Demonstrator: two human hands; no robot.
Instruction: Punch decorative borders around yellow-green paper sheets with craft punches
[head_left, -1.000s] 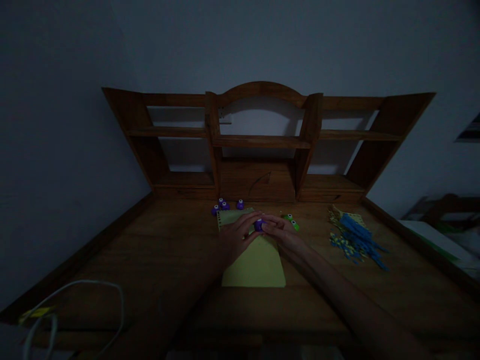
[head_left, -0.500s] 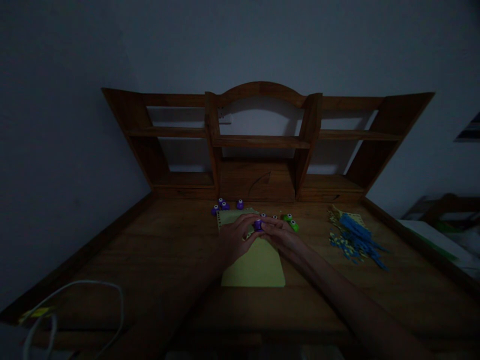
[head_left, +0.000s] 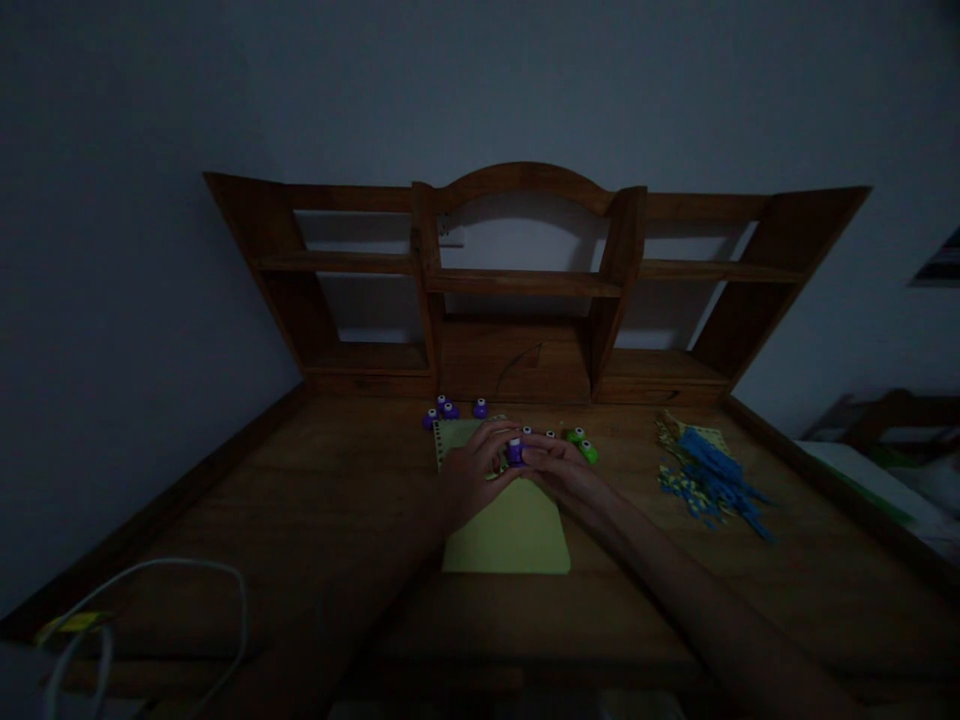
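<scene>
Above a yellow-green sheet of notebook paper, both hands hold a small purple craft punch with a pale top. My left hand grips it from the left, fingers curled around its far side and thumb low. From the right, my right hand closes its fingers on the same punch. Whether the paper sits in the punch's slot cannot be made out. Behind my fingers, two more pale round tops show, their bodies mostly hidden. Green punches stand just beyond my right hand.
Several purple punches stand at the paper's far left. Blue and yellow paper scraps lie on the right of the wooden desk. A wooden shelf unit rises at the back. A white cable loops at front left.
The held punch now shows more of its pale top and stands more upright between my fingers. My hands have barely shifted, and the other things stay put.
</scene>
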